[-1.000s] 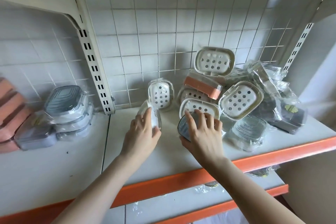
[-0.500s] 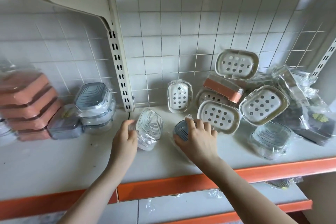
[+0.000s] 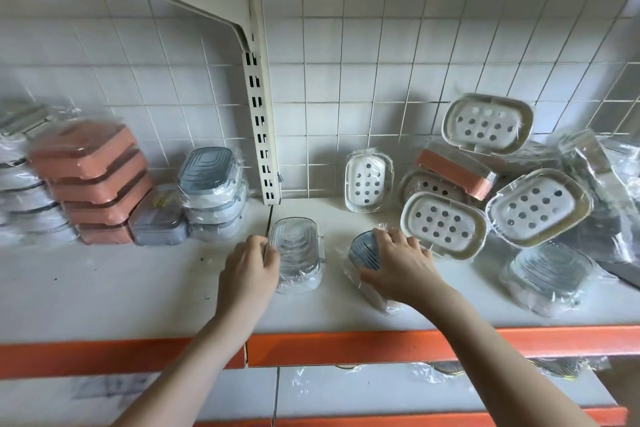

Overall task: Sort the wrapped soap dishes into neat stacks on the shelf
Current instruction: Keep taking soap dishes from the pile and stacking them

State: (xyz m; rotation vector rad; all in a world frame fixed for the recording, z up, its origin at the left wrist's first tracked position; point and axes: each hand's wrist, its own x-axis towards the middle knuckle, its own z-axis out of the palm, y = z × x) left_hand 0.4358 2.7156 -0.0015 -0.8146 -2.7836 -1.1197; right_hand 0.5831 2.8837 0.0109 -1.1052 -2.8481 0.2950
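Note:
My left hand (image 3: 251, 265) grips the left edge of a clear wrapped soap dish (image 3: 298, 253) that lies flat on the white shelf (image 3: 138, 291). My right hand (image 3: 398, 262) covers a blue-grey wrapped soap dish (image 3: 363, 250), fingers curled over its top. Right of my hands lies a loose heap: white perforated dishes (image 3: 443, 222), an orange dish (image 3: 457, 168) and a clear one (image 3: 550, 270). On the left stand a stack of orange dishes (image 3: 93, 180) and a stack of blue-grey dishes (image 3: 213, 191).
A slotted upright post (image 3: 259, 135) divides the tiled back wall. A grey wrapped box (image 3: 157, 218) leans between the two left stacks. Dark wrapped packages (image 3: 602, 191) pile up at far right. An orange shelf lip (image 3: 381, 345) runs along the front; a lower shelf shows below.
The clear dish in my left hand has gone from tilted to flat on the shelf, further left. The view has swung left, showing more of the left stacks. My right hand stays on the blue-grey dish.

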